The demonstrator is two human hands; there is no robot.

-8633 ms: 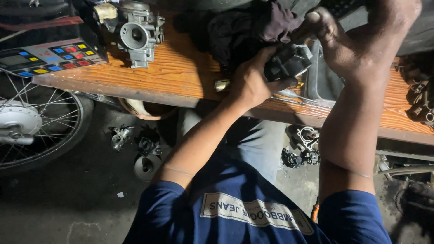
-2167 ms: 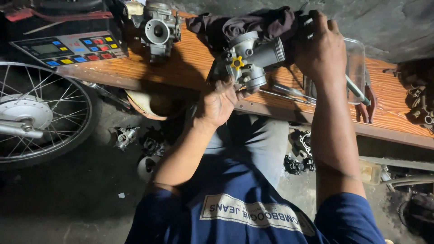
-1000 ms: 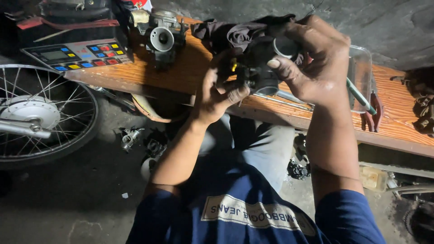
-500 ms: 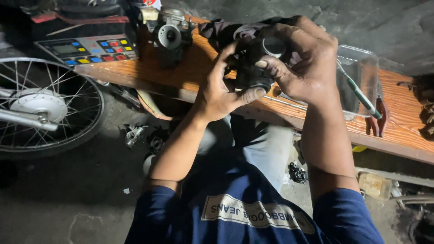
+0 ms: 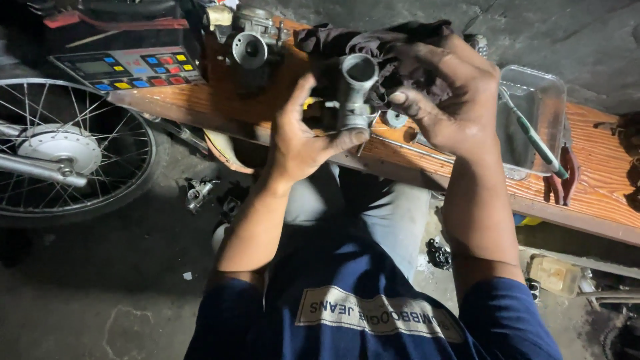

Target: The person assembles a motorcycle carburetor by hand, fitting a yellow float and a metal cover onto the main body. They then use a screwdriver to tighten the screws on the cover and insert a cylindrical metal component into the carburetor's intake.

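Over the orange wooden workbench (image 5: pixel 587 173), our left hand (image 5: pixel 300 137) grips a grey cast-metal carburettor (image 5: pixel 355 93), fingers closed round its body; our right hand (image 5: pixel 450 100) hovers half-open beside it, touching a dark rag (image 5: pixel 373 43).

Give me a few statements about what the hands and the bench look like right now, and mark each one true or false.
1. The left hand grips a grey metal carburetor. True.
2. The right hand holds the toothbrush. False: the toothbrush rests in the clear plastic container; the right hand is at the dark rag beside the carburetor.
3. A second carburetor sits on the wooden bench. True.
4. The spoked wheel lies on the bench. False: it stands on the floor to the left of it.
5. Red-handled pliers lie on the bench near the container. True.
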